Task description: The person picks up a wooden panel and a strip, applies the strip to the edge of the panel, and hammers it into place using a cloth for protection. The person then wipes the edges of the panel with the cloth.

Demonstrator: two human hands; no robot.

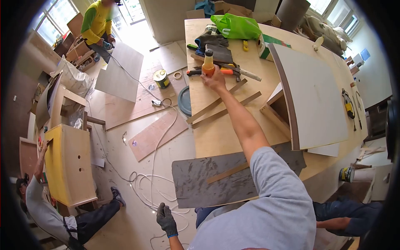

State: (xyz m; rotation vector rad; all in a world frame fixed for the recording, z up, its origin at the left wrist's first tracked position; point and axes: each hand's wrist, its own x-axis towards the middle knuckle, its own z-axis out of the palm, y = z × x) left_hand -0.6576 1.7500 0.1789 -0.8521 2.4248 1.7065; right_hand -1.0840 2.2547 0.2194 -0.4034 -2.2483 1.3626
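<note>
My bare right hand (214,78) is wrapped round a small bottle (208,62) with a dark cap and orange contents, above the plywood tabletop (216,139). Beside it lie a hammer (238,74), dark work gloves (211,40) and other hand tools, partly overlapping. Two narrow brown strips (227,110) rest below my wrist. In a dark grey work glove, my left hand (167,220) hangs low over the floor, fingers loosely bent and apart, with nothing visible in it. Closer to my body is a dark grey sheet (193,179) with another brown strip (227,173) on it.
A curved white-faced panel piece (312,96) stands on the table's right, near a green bag (236,26). White cable (152,183) coils across the floor by a can (161,78). One co-worker (93,25) holds a panel; another (50,208) reaches to a wooden cabinet (75,166).
</note>
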